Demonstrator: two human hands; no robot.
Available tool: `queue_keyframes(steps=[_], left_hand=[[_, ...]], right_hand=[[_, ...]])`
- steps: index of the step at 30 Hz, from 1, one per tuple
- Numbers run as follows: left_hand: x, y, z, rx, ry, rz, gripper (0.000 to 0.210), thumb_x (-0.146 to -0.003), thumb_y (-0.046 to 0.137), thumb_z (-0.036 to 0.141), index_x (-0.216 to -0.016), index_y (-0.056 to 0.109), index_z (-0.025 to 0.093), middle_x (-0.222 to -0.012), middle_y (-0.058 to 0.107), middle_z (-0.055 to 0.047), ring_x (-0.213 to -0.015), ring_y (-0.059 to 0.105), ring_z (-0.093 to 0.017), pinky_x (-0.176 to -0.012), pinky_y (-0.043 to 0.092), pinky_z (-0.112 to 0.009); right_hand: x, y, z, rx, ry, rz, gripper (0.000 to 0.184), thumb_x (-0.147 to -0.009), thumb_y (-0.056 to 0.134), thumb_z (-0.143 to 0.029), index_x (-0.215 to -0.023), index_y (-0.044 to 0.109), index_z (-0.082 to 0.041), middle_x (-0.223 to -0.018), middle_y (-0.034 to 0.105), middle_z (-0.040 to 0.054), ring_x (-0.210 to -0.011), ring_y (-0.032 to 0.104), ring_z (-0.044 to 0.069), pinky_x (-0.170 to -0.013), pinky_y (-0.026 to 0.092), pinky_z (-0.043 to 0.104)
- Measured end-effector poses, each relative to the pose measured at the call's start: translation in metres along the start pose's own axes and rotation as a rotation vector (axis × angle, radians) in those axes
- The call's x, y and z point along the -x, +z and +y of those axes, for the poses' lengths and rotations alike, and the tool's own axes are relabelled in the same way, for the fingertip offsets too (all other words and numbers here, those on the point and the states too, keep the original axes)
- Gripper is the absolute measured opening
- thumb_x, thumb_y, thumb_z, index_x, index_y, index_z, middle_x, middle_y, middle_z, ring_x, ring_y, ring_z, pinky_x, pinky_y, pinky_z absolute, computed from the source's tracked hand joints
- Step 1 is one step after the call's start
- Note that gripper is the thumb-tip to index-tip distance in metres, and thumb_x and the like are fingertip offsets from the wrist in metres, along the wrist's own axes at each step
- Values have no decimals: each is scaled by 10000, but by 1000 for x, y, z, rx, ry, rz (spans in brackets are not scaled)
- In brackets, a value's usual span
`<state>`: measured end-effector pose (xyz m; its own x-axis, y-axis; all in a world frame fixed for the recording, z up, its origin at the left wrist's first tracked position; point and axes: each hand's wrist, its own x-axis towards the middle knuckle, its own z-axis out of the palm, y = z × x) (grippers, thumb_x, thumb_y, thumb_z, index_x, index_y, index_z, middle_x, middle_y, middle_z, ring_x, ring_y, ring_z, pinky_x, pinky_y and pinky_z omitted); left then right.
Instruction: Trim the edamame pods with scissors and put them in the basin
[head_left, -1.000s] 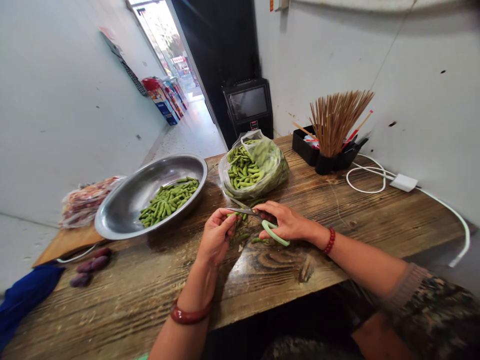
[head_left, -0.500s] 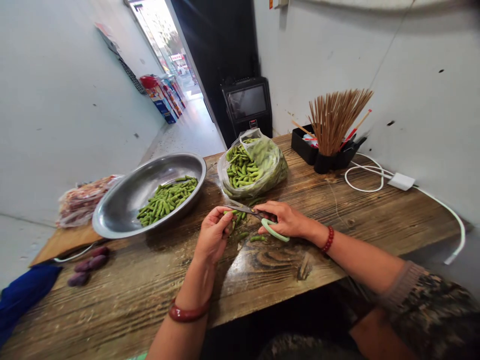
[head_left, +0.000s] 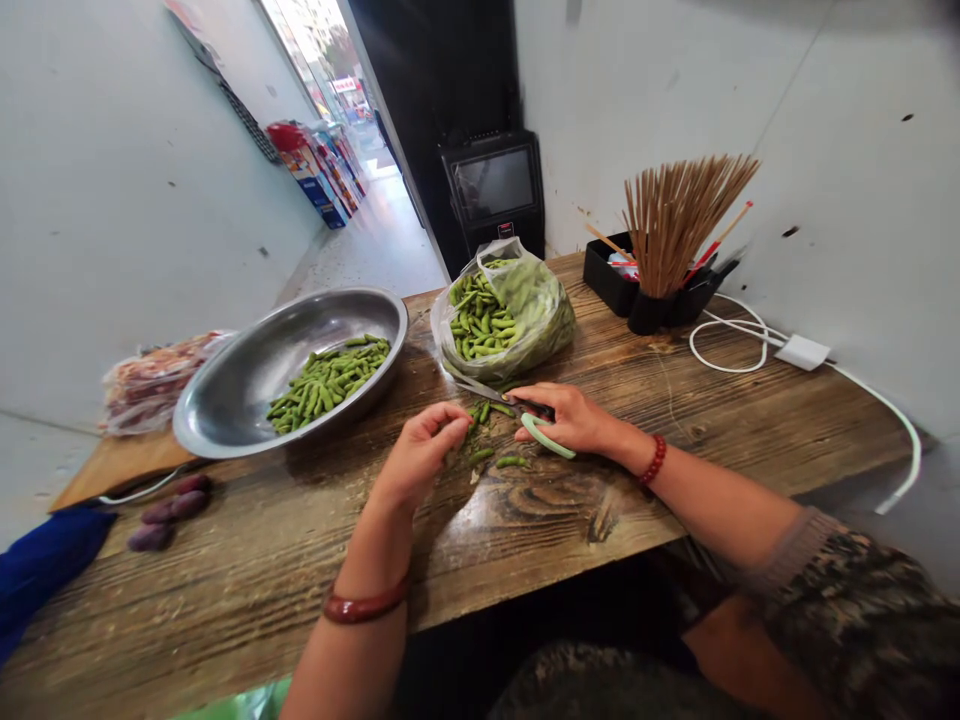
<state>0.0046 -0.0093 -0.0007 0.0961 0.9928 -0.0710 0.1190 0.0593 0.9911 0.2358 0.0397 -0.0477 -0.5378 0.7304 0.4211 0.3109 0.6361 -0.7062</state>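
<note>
My right hand (head_left: 566,415) grips a pair of scissors (head_left: 538,430) with pale green handles; their slightly parted blades point left toward the plastic bag. Left of them, my left hand (head_left: 424,450) is closed in a pinch, thumb against fingers. What its fingertips hold, if anything, cannot be made out. Just beyond those fingertips, under the blades, is a small group of loose green soybean pods (head_left: 484,410). A pod (head_left: 511,462) lies nearer me on the wood. The bag of pods (head_left: 484,320) stands open behind my hands. Cut-looking pods (head_left: 330,385) fill one side of a metal basin.
The wide metal basin (head_left: 217,400) sits at left on the wooden table (head_left: 300,580). Beyond it are a bagged pinkish food (head_left: 154,380) and purplish tubers (head_left: 176,508). Skewers (head_left: 679,225) stand in a black holder at back right, near a white cable (head_left: 885,400).
My left hand has moved slightly down and away from the blades; the pod seen in its fingers before is no longer clearly visible. My right hand keeps the scissors. The view has shifted slightly.
</note>
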Motion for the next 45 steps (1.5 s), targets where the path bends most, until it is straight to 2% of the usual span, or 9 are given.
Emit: queue_keyframes(steps=[4, 9, 15, 18, 21, 24, 32, 39, 45], left_hand=[[-2, 5, -10, -459, 113, -78, 44, -683, 699, 198, -650, 707, 171, -573, 608, -1, -550, 489, -118, -546, 345, -218], [-4, 5, -24, -661, 166, -118, 77, -647, 688, 140, -653, 712, 213, -517, 555, 28, -495, 442, -126, -489, 282, -227], [-4, 4, -15, -418, 207, -5, 67, -648, 702, 142, -625, 661, 190, -582, 573, 11, -573, 469, -125, -543, 336, -217], [-1, 2, -5, -134, 116, 85, 111, -687, 728, 231, -726, 641, 173, -649, 584, 11, -548, 449, -93, -512, 331, -198], [3, 2, 0, 144, 3, 78, 206, -710, 733, 309, -783, 599, 170, -704, 612, 9, -448, 361, -44, -422, 245, -178], [3, 5, 0, 267, -36, 74, 251, -691, 757, 316, -802, 599, 155, -689, 624, 4, -411, 338, -22, -397, 210, -163], [2, 8, -7, 248, -25, 155, 253, -624, 814, 285, -768, 668, 136, -595, 576, 18, -424, 348, -32, -399, 203, -170], [2, 12, -6, 182, 45, 148, 217, -608, 821, 283, -724, 703, 142, -724, 670, -38, -566, 500, -95, -506, 348, -202], [2, 13, -7, 120, 86, 127, 175, -631, 806, 269, -707, 708, 146, -732, 674, -43, -631, 539, -122, -582, 393, -222]], right_hand=[[-1, -2, 0, 32, -11, -5, 562, -740, 751, -407, -1215, 614, -140, -916, 666, 68, -689, 580, 137, -658, 493, 262], [-1, -1, -1, 28, -15, 11, 539, -747, 745, -399, -1209, 616, -152, -941, 667, 66, -700, 585, 131, -673, 499, 260], [-1, -1, -2, 7, -17, 1, 536, -750, 740, -401, -1210, 613, -155, -968, 677, 79, -718, 595, 142, -688, 511, 276], [0, -2, -2, -7, -10, 1, 543, -747, 738, -422, -1204, 617, -156, -982, 675, 83, -776, 611, 162, -726, 512, 292], [0, -2, -5, -7, -18, -13, 553, -744, 739, -430, -1213, 608, -169, -970, 665, 71, -782, 601, 161, -726, 507, 290], [1, -2, -8, -2, -46, -52, 591, -737, 748, -422, -1243, 580, -169, -918, 641, 52, -734, 572, 144, -690, 498, 272], [4, 2, -10, 26, -119, -114, 651, -747, 741, -403, -1312, 511, -175, -1017, 616, 79, -809, 574, 163, -729, 490, 283], [5, 1, -11, 43, -130, -132, 679, -746, 739, -420, -1334, 490, -188, -1037, 618, 80, -869, 586, 182, -779, 486, 303], [5, -2, -15, 69, -134, -155, 699, -745, 739, -442, -1339, 482, -177, -1039, 605, 82, -891, 577, 190, -780, 478, 298]])
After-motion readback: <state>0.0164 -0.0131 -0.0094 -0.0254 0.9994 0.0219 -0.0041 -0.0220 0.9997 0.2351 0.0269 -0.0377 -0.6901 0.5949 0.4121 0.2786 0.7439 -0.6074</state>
